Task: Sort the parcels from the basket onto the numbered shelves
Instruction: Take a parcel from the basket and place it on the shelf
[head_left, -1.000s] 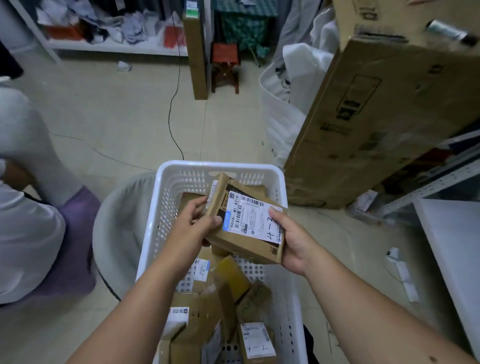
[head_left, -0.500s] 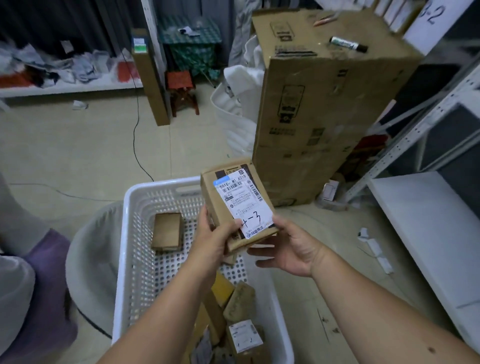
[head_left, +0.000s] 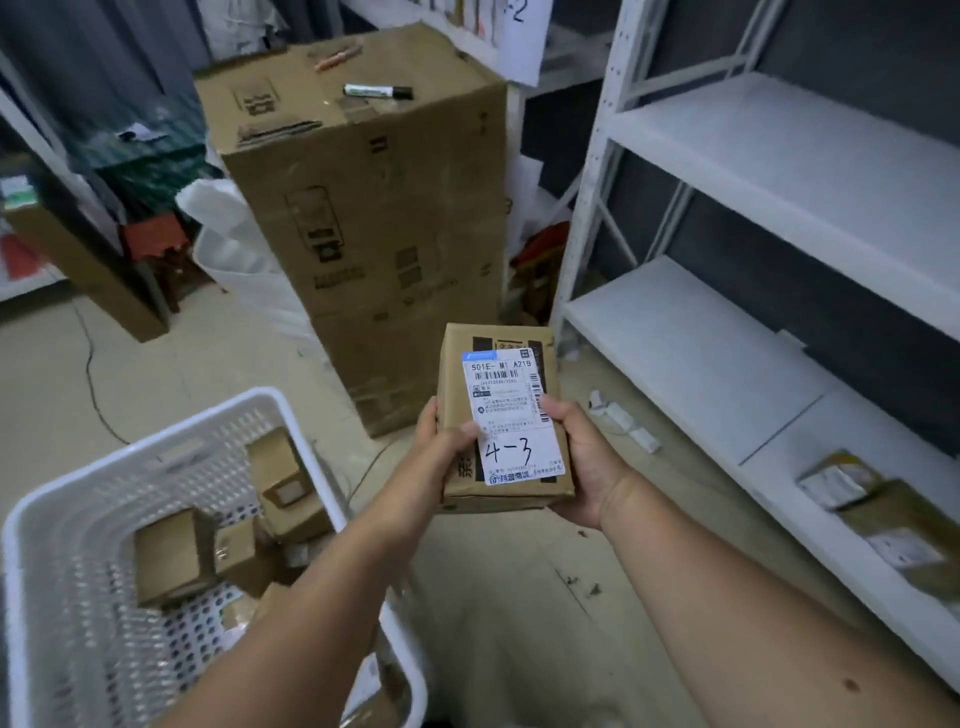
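A small brown cardboard parcel (head_left: 501, 415) with a white label hand-marked "4-3" is held up between both hands above the floor. My left hand (head_left: 441, 447) grips its left edge, thumb on the label. My right hand (head_left: 584, 457) grips its right edge from below. The white perforated basket (head_left: 62, 519) stands at the lower left with several brown parcels (head_left: 174, 556) inside. White metal shelves (head_left: 701, 353) run along the right; a few parcels (head_left: 883, 519) lie on the lowest shelf at the right edge.
A tall cardboard box (head_left: 374, 218) stands straight ahead with a marker pen (head_left: 376, 92) on top. A white sign ending in "-2" (head_left: 522, 36) hangs at the upper shelf post. A cable (head_left: 91, 374) and paper scraps (head_left: 623, 421) lie on the floor.
The parcel has come out of the basket and moved right, toward the shelves. My view turned right, so the basket slid to the lower left. My right hand closed round the parcel's right edge.
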